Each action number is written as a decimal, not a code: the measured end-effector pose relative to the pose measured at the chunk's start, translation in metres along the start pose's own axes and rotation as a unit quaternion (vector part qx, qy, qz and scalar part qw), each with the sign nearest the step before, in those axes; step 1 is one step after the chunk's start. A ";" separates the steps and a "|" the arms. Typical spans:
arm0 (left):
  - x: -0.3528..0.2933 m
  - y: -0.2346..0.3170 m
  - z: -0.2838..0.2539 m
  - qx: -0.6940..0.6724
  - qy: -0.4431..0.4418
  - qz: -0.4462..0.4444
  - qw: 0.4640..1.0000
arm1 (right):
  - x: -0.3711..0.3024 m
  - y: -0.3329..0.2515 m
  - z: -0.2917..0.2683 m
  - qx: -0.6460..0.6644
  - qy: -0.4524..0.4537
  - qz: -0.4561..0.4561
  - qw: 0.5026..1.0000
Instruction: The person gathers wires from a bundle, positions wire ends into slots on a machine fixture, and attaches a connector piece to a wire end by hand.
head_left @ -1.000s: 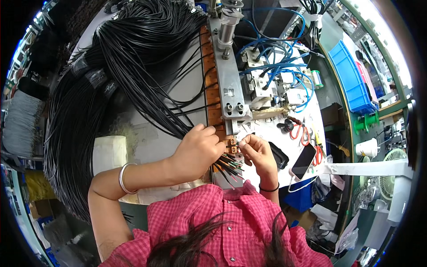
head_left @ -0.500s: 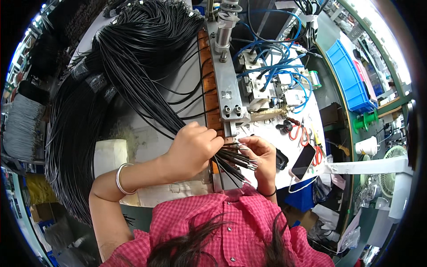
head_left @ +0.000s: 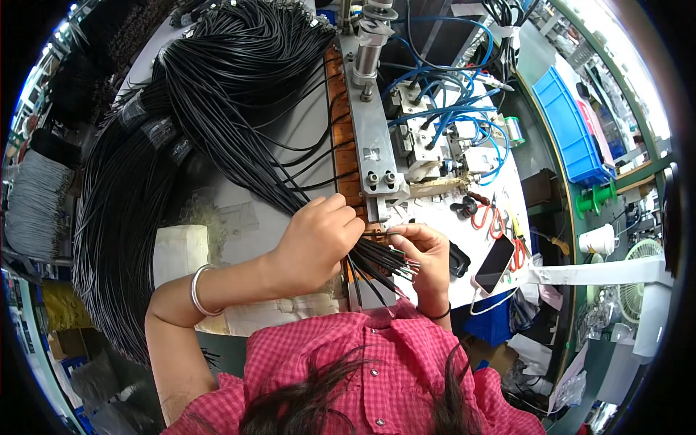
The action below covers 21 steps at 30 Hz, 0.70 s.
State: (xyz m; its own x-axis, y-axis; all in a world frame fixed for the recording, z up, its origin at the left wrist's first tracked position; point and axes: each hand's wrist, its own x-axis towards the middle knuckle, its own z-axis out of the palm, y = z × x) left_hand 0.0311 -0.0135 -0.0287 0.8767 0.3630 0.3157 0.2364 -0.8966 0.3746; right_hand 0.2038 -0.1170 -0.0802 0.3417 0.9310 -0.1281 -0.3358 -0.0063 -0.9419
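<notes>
My left hand (head_left: 319, 235) is closed around a bundle of thin black cables (head_left: 254, 163). Their stripped ends (head_left: 388, 262) fan out to the right of the fist, with small bare or coloured tips. At the upper side of that fan, my right hand (head_left: 424, 254) pinches the end of a single black cable between thumb and fingertips. Just beyond both hands lies a metal fixture (head_left: 371, 152) with an orange-brown strip (head_left: 343, 138) along its left side. A few separate cables run across to this strip. The palm sides of both hands are hidden.
A large heap of black cables (head_left: 239, 51) covers the far left of the table. Blue air tubes (head_left: 449, 109) tangle over metal blocks behind the fixture. On the right lie a phone (head_left: 495, 264), orange-handled tools (head_left: 518, 254) and a solder spool (head_left: 513, 130). A blue crate (head_left: 569, 123) stands beyond.
My right fingers have shifted slightly and now hold one cable end out straight from the bundle. The left hand stays almost in place around the cables.
</notes>
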 end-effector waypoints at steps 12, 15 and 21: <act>-0.002 0.001 0.007 -0.019 0.003 0.045 0.999 | 0.002 0.005 -0.013 -0.010 -0.058 0.024 0.998; -0.001 0.000 0.006 0.002 0.001 0.067 0.998 | 0.003 0.008 -0.012 -0.080 -0.029 0.024 0.996; -0.002 0.000 0.009 0.014 -0.016 0.032 0.999 | 0.011 0.013 -0.017 -0.071 -0.059 0.067 0.993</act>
State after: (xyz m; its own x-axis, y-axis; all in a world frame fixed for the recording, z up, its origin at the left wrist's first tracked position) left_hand 0.0337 -0.0166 -0.0374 0.9031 0.2965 0.3107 0.1901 -0.9247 0.3300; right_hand 0.2187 -0.1132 -0.0988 0.1948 0.9545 -0.2257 -0.2412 -0.1764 -0.9543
